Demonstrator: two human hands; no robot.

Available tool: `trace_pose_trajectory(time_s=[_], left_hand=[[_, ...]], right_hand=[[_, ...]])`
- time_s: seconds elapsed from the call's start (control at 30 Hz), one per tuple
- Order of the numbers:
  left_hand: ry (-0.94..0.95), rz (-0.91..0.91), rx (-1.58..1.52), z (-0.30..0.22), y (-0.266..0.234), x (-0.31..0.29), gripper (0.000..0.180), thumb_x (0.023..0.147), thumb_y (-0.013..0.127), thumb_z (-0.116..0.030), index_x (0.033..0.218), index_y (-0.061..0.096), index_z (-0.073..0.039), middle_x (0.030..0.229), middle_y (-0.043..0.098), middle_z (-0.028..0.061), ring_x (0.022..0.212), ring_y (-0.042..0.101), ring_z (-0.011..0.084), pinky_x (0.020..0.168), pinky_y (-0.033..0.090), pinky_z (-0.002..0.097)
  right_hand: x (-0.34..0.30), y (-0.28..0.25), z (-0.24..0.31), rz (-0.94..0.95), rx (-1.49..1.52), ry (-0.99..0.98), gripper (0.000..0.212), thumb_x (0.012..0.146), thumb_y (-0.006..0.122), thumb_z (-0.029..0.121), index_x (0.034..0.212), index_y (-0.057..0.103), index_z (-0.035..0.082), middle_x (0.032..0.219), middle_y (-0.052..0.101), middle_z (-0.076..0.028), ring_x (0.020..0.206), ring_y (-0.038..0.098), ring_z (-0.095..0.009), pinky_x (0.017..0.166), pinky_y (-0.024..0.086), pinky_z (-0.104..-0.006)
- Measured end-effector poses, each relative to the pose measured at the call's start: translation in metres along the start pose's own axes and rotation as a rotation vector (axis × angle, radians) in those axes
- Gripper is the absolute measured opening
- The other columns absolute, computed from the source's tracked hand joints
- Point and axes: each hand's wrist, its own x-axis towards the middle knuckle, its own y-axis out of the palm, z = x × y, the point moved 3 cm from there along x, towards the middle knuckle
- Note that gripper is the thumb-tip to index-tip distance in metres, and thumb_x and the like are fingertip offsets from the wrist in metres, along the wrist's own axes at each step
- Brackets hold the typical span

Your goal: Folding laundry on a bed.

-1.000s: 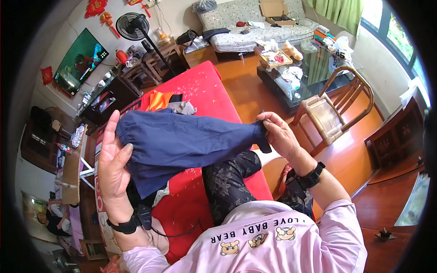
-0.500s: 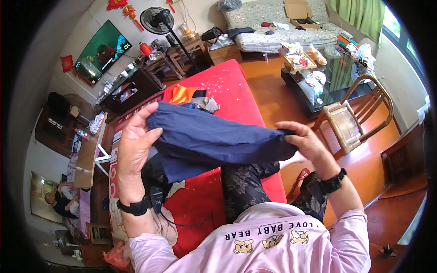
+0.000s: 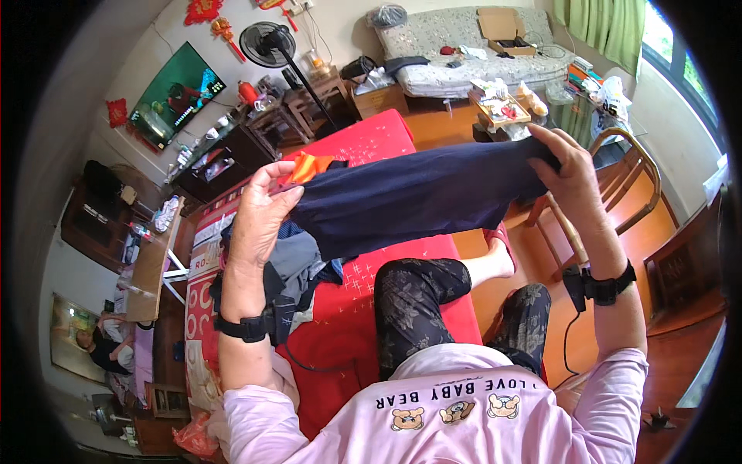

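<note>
Stretched between my hands is a pair of dark blue pants [image 3: 417,197] with a gathered waistband, folded lengthwise. My left hand [image 3: 259,220] pinches the waistband end between thumb and fingers. At the other end, my right hand [image 3: 573,178] grips the cloth, its fingers wrapped over the edge. The pants hang in the air above the red bedspread [image 3: 371,309]. Beneath my left wrist lies a heap of grey and dark clothes [image 3: 297,259], partly hidden by the arm. An orange cloth [image 3: 311,165] shows just beyond the left hand.
I sit on the bed's edge. On the right stand a wooden chair [image 3: 630,166] and a cluttered glass coffee table [image 3: 572,116]. A sofa [image 3: 464,73] is at the back; a standing fan [image 3: 267,45] and television [image 3: 176,94] are at the far left. Another person [image 3: 104,348] appears at the left.
Both hands have pulled the pants out longer and flatter. My right hand has moved up and to the right; my left has shifted slightly right. The grey clothes are more exposed.
</note>
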Motion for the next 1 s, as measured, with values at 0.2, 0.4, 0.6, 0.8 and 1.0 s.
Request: trace_pose_trajectory(time_s=[0.2, 0.4, 0.6, 0.8, 1.0], left_hand=[[-0.004, 0.110, -0.124, -0.034, 0.025, -0.002, 0.027, 0.080, 0.063, 0.008, 0.104, 0.063, -0.002, 0.119, 0.060, 0.0092, 0.112, 0.055, 0.0174, 0.098, 0.043, 0.0319], [0.427, 0.452, 0.440, -0.057, 0.108, -0.028, 0.041, 0.066, 0.070, 0.001, 0.105, 0.060, -0.001, 0.100, 0.061, 0.0110, 0.101, 0.058, 0.0241, 0.090, 0.045, 0.0332], [0.327, 0.531, 0.596, -0.052, 0.138, -0.028, 0.031, 0.072, 0.066, 0.000, 0.103, 0.060, -0.001, 0.092, 0.060, 0.0142, 0.090, 0.060, 0.0305, 0.081, 0.047, 0.0360], [0.414, 0.309, 0.797, -0.052, 0.103, -0.026, 0.019, 0.071, 0.064, -0.002, 0.089, 0.057, 0.000, 0.087, 0.058, 0.0141, 0.086, 0.058, 0.0341, 0.077, 0.046, 0.0389], [0.009, 0.155, 0.316, 0.018, 0.052, -0.024, 0.015, 0.081, 0.066, -0.002, 0.094, 0.059, -0.005, 0.082, 0.060, -0.0004, 0.085, 0.055, 0.0090, 0.075, 0.046, 0.0263]], right_hand=[[-0.010, -0.052, 0.016, -0.137, 0.037, -0.033, 0.032, 0.082, 0.062, 0.001, 0.114, 0.060, 0.002, 0.104, 0.063, -0.014, 0.094, 0.062, -0.024, 0.085, 0.047, -0.0303], [-0.062, -0.120, -0.017, -0.219, -0.365, -0.047, 0.039, 0.080, 0.058, -0.008, 0.117, 0.059, 0.003, 0.110, 0.062, -0.014, 0.099, 0.059, -0.028, 0.091, 0.043, -0.0326], [-0.085, -0.140, -0.044, -0.147, -0.291, 0.056, 0.020, 0.072, 0.057, -0.012, 0.087, 0.053, 0.000, 0.086, 0.054, -0.012, 0.081, 0.057, -0.027, 0.078, 0.046, -0.0338], [-0.055, -0.114, -0.002, 0.028, -0.064, -0.059, 0.026, 0.058, 0.055, -0.009, 0.075, 0.038, 0.002, 0.103, 0.053, -0.017, 0.090, 0.055, -0.032, 0.080, 0.045, -0.0348], [-0.029, -0.078, -0.023, 0.231, 0.297, 0.247, 0.018, 0.066, 0.052, -0.007, 0.075, 0.040, 0.004, 0.077, 0.048, -0.005, 0.072, 0.046, -0.014, 0.063, 0.039, -0.0275]])
